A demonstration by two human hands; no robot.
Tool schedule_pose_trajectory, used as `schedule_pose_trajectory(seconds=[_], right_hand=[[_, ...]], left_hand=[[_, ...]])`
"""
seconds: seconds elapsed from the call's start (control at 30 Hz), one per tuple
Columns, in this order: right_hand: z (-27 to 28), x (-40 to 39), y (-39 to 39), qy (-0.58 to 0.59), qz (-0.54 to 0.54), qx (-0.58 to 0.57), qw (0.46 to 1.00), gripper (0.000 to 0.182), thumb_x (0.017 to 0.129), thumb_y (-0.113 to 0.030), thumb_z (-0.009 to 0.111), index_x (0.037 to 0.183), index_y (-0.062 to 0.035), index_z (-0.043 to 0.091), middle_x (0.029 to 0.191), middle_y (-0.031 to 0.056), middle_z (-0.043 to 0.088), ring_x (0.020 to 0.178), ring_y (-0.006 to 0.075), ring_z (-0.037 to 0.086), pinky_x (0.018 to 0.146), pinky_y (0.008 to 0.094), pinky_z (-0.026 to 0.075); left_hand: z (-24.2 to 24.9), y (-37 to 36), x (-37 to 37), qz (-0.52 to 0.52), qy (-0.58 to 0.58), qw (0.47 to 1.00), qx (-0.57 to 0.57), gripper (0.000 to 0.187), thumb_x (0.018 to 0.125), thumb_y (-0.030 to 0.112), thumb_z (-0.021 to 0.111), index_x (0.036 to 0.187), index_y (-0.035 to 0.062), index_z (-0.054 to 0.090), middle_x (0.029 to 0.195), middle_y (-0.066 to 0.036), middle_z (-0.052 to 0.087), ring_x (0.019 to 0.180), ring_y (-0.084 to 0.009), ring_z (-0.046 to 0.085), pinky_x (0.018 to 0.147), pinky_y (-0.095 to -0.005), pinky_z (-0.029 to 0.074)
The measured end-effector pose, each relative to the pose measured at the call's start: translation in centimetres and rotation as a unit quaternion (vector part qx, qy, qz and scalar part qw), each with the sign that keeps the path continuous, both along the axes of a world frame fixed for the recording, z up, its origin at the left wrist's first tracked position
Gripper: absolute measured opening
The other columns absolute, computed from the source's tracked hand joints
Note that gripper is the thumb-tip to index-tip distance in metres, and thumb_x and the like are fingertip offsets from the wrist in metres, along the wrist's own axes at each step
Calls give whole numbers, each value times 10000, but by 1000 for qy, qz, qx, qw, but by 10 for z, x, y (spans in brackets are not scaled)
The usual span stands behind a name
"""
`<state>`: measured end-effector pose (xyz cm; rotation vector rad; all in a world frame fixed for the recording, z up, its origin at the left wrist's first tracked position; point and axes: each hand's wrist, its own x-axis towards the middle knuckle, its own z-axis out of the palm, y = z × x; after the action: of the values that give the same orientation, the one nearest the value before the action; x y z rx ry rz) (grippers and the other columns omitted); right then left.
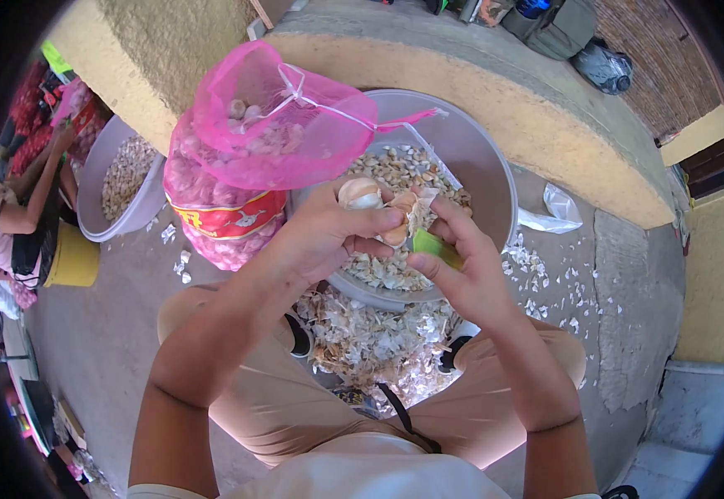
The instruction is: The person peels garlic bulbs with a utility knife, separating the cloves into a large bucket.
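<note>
My left hand (320, 229) is closed around a partly broken garlic bulb (360, 195), its cloves showing between thumb and fingers. Loosened papery skin (420, 212) sticks up at the bulb's right side, by the fingertips of my right hand (470, 262). That hand is closed on a flat green handle (437, 248); whatever extends from it is hidden. Both hands are over the near part of a large grey tub (505, 179). Inside it lie many loose garlic cloves (403, 170), with pale skins nearer to me.
A pink mesh sack of garlic (220, 191) stands left of the tub, its top draped over the rim. Garlic skins (378, 328) pile between my feet. A low ledge (495, 91) curves behind. At far left, another person (25, 208) sits beside a second tub (141, 212).
</note>
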<state>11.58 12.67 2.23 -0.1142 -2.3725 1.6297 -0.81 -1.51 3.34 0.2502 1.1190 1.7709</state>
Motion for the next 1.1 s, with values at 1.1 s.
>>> schedule_pose_trajectory(seconds=[1.1], right_hand=[[-3, -6, -13, 37, 2, -251, 967, 555, 808, -137, 589, 1272, 11, 324, 978, 66, 536, 855, 109, 494, 741, 235, 401]], left_hand=[[-15, 8, 4, -5, -10, 995, 96, 360, 759, 130, 632, 1066, 19, 481, 954, -65, 559, 834, -129, 581, 731, -245, 510]])
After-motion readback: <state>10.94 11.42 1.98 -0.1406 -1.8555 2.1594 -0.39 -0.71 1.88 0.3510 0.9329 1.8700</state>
